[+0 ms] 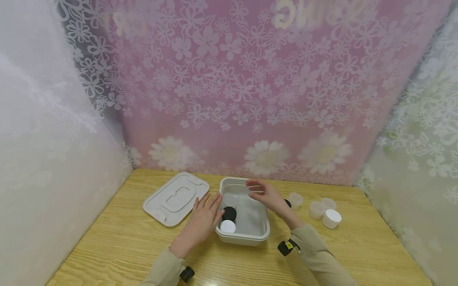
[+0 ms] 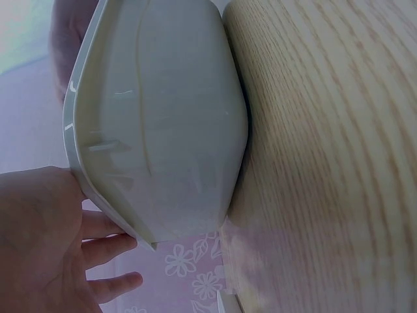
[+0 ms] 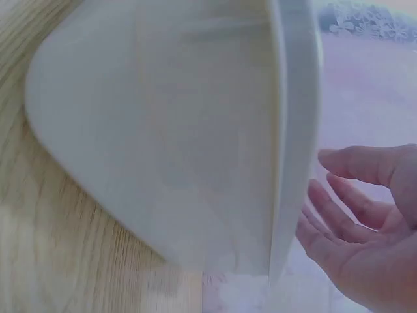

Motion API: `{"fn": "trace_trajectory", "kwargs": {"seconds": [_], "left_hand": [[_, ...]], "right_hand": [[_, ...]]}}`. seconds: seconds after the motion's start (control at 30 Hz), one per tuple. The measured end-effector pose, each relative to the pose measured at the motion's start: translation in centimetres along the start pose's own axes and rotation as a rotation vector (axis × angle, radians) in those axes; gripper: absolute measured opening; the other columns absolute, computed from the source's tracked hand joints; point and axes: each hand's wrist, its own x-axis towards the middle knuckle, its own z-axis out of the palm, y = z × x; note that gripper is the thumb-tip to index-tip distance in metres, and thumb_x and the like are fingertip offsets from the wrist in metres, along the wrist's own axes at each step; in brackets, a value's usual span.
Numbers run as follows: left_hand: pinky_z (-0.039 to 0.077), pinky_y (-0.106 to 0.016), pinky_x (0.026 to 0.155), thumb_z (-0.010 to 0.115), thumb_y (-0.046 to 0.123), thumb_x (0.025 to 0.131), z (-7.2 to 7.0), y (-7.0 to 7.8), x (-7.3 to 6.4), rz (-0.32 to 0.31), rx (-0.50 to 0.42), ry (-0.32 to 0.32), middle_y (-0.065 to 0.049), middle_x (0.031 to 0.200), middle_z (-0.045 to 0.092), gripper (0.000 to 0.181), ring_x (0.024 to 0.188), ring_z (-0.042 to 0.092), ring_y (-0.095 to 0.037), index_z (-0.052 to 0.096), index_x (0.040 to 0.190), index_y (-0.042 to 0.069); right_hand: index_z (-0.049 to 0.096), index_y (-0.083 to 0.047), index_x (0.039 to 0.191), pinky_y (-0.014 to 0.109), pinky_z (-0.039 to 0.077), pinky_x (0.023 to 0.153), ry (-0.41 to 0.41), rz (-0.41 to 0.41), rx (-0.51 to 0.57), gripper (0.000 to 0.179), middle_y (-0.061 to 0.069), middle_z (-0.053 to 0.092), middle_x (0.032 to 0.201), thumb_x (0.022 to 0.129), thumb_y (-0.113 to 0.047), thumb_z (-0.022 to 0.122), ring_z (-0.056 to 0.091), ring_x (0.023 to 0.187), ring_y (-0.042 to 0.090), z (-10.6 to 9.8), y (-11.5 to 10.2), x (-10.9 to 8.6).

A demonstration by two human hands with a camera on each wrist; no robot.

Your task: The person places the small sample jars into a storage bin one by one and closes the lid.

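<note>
A pale grey plastic tub (image 1: 243, 240) stands on the table. In its near left corner sit a black-topped round jar (image 1: 229, 213) and a white-topped jar (image 1: 228, 227). My left hand (image 1: 201, 219) rests along the tub's left rim, fingers mostly straight and spread. In the left wrist view that hand (image 2: 45, 238) touches the rim of the tub (image 2: 172, 117). Over the tub's far right part is my right hand (image 1: 269, 198), fingers loosely bent, with nothing visible in it. The right wrist view shows the same hand (image 3: 371, 222) beside the tub's rim (image 3: 296, 130).
A pale flat lid (image 1: 175, 200) lies left of the tub. To its right stand several small tubs: a translucent one (image 1: 295, 201), another translucent one (image 1: 316, 210), a white-capped one (image 1: 332, 219), and a black one (image 1: 288, 203) partly behind my right arm. A floral curtain (image 1: 232, 99) closes the back.
</note>
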Motion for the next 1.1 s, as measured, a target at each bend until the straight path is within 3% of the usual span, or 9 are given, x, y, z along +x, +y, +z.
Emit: {"fn": "trace_trajectory", "kwargs": {"seconds": [0.37, 0.57, 0.7, 0.9, 1.0, 1.1], "left_hand": [[0.029, -0.069, 0.112, 0.050, 0.033, 0.107, 0.0, 0.0, 0.0, 0.005, 0.001, 0.000, -0.012, 0.155, 0.047, 0.052, 0.145, 0.036, -0.042, 0.048, 0.151, 0.004], [0.029, -0.069, 0.111, 0.051, 0.032, 0.107, 0.0, 0.1, 0.0, 0.005, -0.002, 0.006, -0.012, 0.154, 0.048, 0.052, 0.145, 0.037, -0.042, 0.049, 0.150, 0.003], [0.029, -0.069, 0.111, 0.052, 0.031, 0.107, 0.0, 0.1, 0.0, 0.004, -0.011, 0.009, -0.013, 0.154, 0.048, 0.052, 0.144, 0.037, -0.043, 0.049, 0.149, 0.002], [0.029, -0.068, 0.112, 0.051, 0.033, 0.107, 0.2, -0.1, 0.0, -0.001, 0.008, 0.009, -0.011, 0.155, 0.047, 0.052, 0.145, 0.036, -0.041, 0.049, 0.151, 0.004], [0.029, -0.069, 0.112, 0.051, 0.032, 0.107, 0.3, -0.1, 0.0, 0.006, 0.010, 0.017, -0.011, 0.155, 0.048, 0.052, 0.145, 0.037, -0.042, 0.049, 0.150, 0.004], [0.030, -0.069, 0.111, 0.051, 0.033, 0.107, 0.3, -0.1, 0.0, 0.010, 0.011, 0.020, -0.011, 0.154, 0.048, 0.052, 0.145, 0.037, -0.042, 0.049, 0.150, 0.004]], "right_hand": [[0.056, 0.002, 0.140, 0.045, 0.052, 0.101, 0.251, -0.104, 0.002, 0.043, 0.024, 0.059, 0.136, 0.099, -0.009, 0.065, 0.058, 0.123, 0.044, -1.7, 1.2, -3.0], [0.056, 0.002, 0.140, 0.021, 0.052, 0.095, 0.355, -0.115, 0.039, 0.043, 0.024, 0.060, 0.135, 0.099, -0.006, 0.065, 0.057, 0.122, 0.043, -2.8, 2.2, -4.8], [0.056, 0.002, 0.140, 0.013, 0.049, 0.093, 0.402, -0.074, 0.034, 0.043, 0.024, 0.059, 0.136, 0.099, -0.007, 0.065, 0.056, 0.122, 0.042, -3.5, 3.1, -5.9], [0.055, 0.003, 0.139, 0.011, 0.047, 0.091, 0.443, 0.056, -0.033, 0.043, 0.025, 0.058, 0.137, 0.099, -0.008, 0.066, 0.056, 0.124, 0.043, -4.2, 4.4, -7.2], [0.054, 0.003, 0.140, 0.018, 0.050, 0.094, 0.448, 0.111, -0.068, 0.045, 0.027, 0.056, 0.138, 0.099, -0.008, 0.066, 0.055, 0.125, 0.044, -4.4, 5.1, -7.7], [0.052, 0.005, 0.141, 0.033, 0.053, 0.099, 0.436, 0.147, -0.110, 0.048, 0.029, 0.055, 0.138, 0.098, -0.008, 0.068, 0.056, 0.124, 0.045, -4.4, 5.6, -8.0]]}}
